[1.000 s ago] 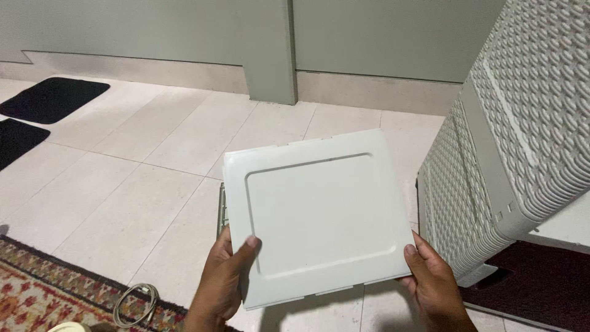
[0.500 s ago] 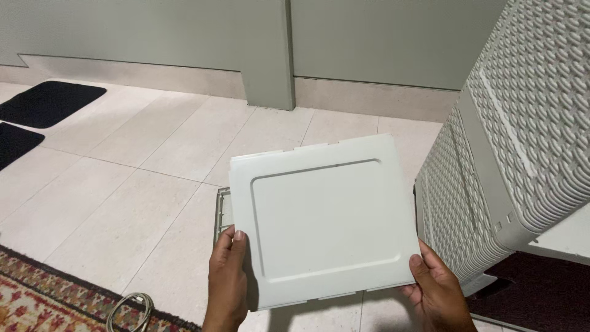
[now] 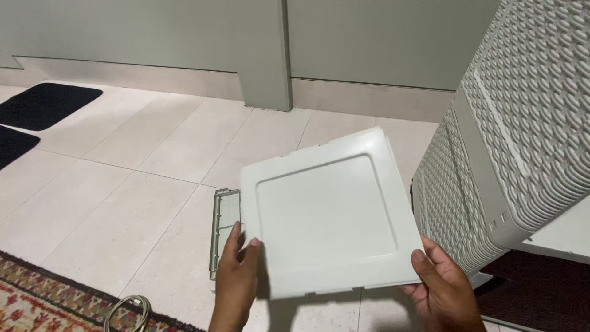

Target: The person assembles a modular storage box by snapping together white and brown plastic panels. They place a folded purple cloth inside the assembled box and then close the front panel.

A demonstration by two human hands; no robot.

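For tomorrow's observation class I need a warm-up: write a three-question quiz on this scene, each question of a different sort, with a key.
1. True or false: both hands grip the white panel.
2. What lies on the floor behind the panel's left edge? A) a mesh filter frame B) a bucket C) a shoe
3. Fill in: the tall white unit with the dimpled grille stands to the person's ____.

Key
1. True: the left hand holds the lower left edge, the right hand the lower right corner.
2. A, the filter frame.
3. Right: the unit fills that side of the view.
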